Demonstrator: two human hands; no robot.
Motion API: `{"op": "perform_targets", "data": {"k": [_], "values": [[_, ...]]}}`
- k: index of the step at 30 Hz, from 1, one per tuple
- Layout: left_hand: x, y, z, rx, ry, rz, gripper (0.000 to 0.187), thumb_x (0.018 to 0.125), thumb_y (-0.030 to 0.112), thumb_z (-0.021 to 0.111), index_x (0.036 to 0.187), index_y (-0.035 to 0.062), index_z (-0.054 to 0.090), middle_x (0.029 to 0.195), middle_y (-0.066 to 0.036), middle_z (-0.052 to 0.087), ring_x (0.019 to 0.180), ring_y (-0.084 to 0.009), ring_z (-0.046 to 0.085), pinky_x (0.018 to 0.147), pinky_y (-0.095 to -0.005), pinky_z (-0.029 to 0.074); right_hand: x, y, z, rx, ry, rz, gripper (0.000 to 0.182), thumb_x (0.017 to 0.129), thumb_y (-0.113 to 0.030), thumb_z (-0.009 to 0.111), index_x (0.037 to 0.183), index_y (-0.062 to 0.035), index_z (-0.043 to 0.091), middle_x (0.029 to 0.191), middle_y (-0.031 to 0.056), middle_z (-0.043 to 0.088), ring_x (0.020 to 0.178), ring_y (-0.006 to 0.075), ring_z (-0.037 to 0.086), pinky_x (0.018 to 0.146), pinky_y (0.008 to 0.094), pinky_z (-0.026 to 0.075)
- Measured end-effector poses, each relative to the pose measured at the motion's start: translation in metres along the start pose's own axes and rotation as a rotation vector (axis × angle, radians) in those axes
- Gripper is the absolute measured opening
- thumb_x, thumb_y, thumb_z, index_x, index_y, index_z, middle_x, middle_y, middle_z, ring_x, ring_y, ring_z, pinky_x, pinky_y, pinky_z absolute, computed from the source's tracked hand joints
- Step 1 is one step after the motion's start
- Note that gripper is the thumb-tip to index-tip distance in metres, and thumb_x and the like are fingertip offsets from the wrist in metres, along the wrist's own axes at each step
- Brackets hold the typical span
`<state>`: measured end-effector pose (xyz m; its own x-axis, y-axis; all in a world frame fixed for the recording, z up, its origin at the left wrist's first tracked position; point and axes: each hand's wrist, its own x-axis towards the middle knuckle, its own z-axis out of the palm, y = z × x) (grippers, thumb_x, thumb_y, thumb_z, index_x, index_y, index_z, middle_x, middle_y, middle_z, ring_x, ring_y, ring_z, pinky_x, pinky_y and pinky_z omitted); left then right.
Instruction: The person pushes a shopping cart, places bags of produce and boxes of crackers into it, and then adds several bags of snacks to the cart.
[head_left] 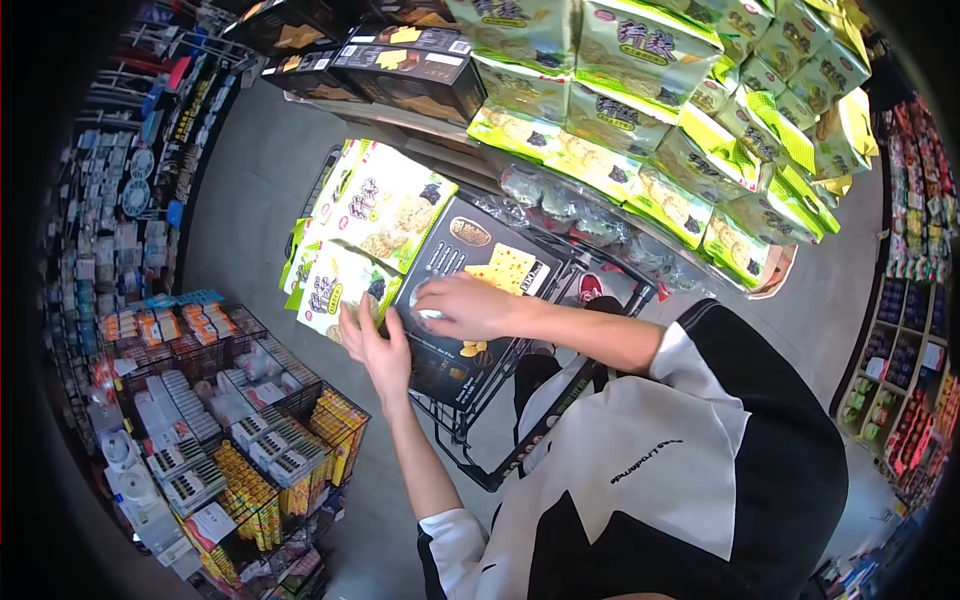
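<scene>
My left hand [375, 350] reaches up from below with its fingers stretched out, the tips at the lower edge of a green-and-white snack bag [340, 285]. To its right my right hand [470, 307] lies low over a large dark box [455, 365] with crackers pictured on it. Its fingers are curled around a small whitish, shiny thing [430, 313], mostly hidden; I cannot tell what it is. A second, larger snack bag [395, 205] of the same kind lies just above the first. The bags and box sit on a black wire cart [480, 470].
More green snack bags [640, 120] are stacked on the display ahead, beside dark cardboard boxes [410, 75]. Wire baskets of packaged goods [250, 430] stand at the lower left. Tall shelves [120, 200] line the left side, and other shelves [900, 360] the right.
</scene>
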<state>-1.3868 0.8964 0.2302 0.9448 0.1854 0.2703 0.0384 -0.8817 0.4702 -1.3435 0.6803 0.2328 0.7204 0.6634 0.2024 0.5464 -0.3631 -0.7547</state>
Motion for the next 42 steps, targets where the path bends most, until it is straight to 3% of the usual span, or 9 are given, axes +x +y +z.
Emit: {"op": "perform_targets", "data": {"k": [3, 8, 12, 17, 21, 24, 28, 34, 42], "values": [[0.018, 0.067, 0.001, -0.115, -0.023, 0.173, 0.054, 0.101, 0.023, 0.065, 0.152, 0.0086, 0.054, 0.16, -0.028, 0.039, 0.149, -0.0463, 0.033, 0.122, -0.0588, 0.025, -0.047, 0.004, -0.05, 0.182, 0.08, 0.059, 0.033, 0.103, -0.02, 0.062, 0.129, 0.0007, 0.066, 0.129, 0.0174, 0.067, 0.114, 0.0326, 0.068, 0.1, 0.0405, 0.054], [0.037, 0.167, 0.029, -0.283, -0.208, 0.404, 0.053, 0.101, 0.017, 0.063, 0.153, 0.0084, 0.052, 0.158, -0.025, 0.042, 0.145, -0.0452, 0.039, 0.122, -0.0541, 0.029, -0.152, 0.017, -0.153, 0.11, 0.43, 0.111, 0.027, 0.101, -0.007, 0.062, 0.126, 0.0011, 0.067, 0.12, 0.0159, 0.07, 0.112, 0.0286, 0.069, 0.097, 0.0388, 0.054], [0.041, 0.239, 0.072, -0.316, -0.277, 0.646, 0.05, 0.099, 0.013, 0.066, 0.148, 0.0066, 0.056, 0.151, -0.026, 0.051, 0.141, -0.0436, 0.046, 0.119, -0.0505, 0.035, -0.253, 0.021, -0.226, -0.244, 1.123, 0.237, 0.027, 0.098, -0.001, 0.063, 0.124, -0.003, 0.069, 0.118, 0.011, 0.069, 0.103, 0.0228, 0.066, 0.096, 0.0352, 0.052], [0.017, 0.324, 0.11, -0.5, -0.398, 0.83, 0.047, 0.095, 0.011, 0.073, 0.141, 0.0068, 0.063, 0.146, -0.02, 0.057, 0.137, -0.0377, 0.052, 0.115, -0.0457, 0.041, -0.361, 0.03, -0.27, -0.543, 1.819, 0.269, 0.054, 0.101, -0.009, 0.067, 0.15, -0.0009, 0.046, 0.145, 0.0166, 0.053, 0.136, 0.0243, 0.051, 0.115, 0.0391, 0.04], [-0.001, 0.362, 0.123, -0.519, -0.543, 0.95, 0.049, 0.096, 0.013, 0.072, 0.143, 0.0087, 0.061, 0.147, -0.019, 0.055, 0.139, -0.0378, 0.05, 0.115, -0.0483, 0.041, -0.426, 0.052, -0.276, -0.461, 1.797, 0.627, 0.072, 0.103, -0.018, 0.068, 0.161, -0.0015, 0.029, 0.158, 0.0188, 0.043, 0.146, 0.0283, 0.042, 0.123, 0.0426, 0.03], [-0.01, 0.376, 0.127, -0.515, -0.629, 0.999, 0.051, 0.096, 0.014, 0.071, 0.146, 0.0103, 0.058, 0.149, -0.018, 0.054, 0.138, -0.0389, 0.05, 0.115, -0.0484, 0.042, -0.451, 0.096, -0.267, 0.099, 1.8, 0.534, 0.079, 0.102, -0.021, 0.069, 0.164, -0.0022, 0.023, 0.161, 0.0195, 0.041, 0.146, 0.0285, 0.041, 0.123, 0.0417, 0.029], [-0.015, 0.375, 0.135, -0.528, -0.712, 1.009, 0.049, 0.097, 0.014, 0.07, 0.145, 0.0091, 0.059, 0.148, -0.019, 0.054, 0.136, -0.0396, 0.052, 0.114, -0.0483, 0.043, -0.469, 0.139, -0.255, 0.017, 1.509, 0.48, 0.096, 0.094, -0.019, 0.081, 0.165, -0.0025, 0.017, 0.16, 0.0176, 0.04, 0.145, 0.0266, 0.041, 0.122, 0.0405, 0.03], [-0.021, 0.356, 0.147, -0.543, -0.768, 0.995, 0.048, 0.098, 0.016, 0.068, 0.145, 0.0089, 0.058, 0.149, -0.021, 0.053, 0.135, -0.0418, 0.052, 0.113, -0.0491, 0.044, -0.509, 0.161, -0.284, 0.18, 1.295, 0.697, 0.048, 0.087, -0.012, 0.085, 0.128, 0.002, 0.065, 0.123, 0.0116, 0.071, 0.114, 0.0205, 0.065, 0.103, 0.0368, 0.05], [-0.025, 0.352, 0.144, -0.611, -0.786, 0.922, 0.054, 0.1, 0.02, 0.065, 0.151, 0.0102, 0.051, 0.151, -0.022, 0.05, 0.139, -0.0416, 0.049, 0.116, -0.0478, 0.042, -0.54, 0.14, -0.267, 0.018, 1.457, 0.665, 0.067, 0.083, -0.004, 0.086, 0.141, 0.0036, 0.052, 0.134, 0.0146, 0.064, 0.12, 0.0249, 0.062, 0.109, 0.0418, 0.047]]}}
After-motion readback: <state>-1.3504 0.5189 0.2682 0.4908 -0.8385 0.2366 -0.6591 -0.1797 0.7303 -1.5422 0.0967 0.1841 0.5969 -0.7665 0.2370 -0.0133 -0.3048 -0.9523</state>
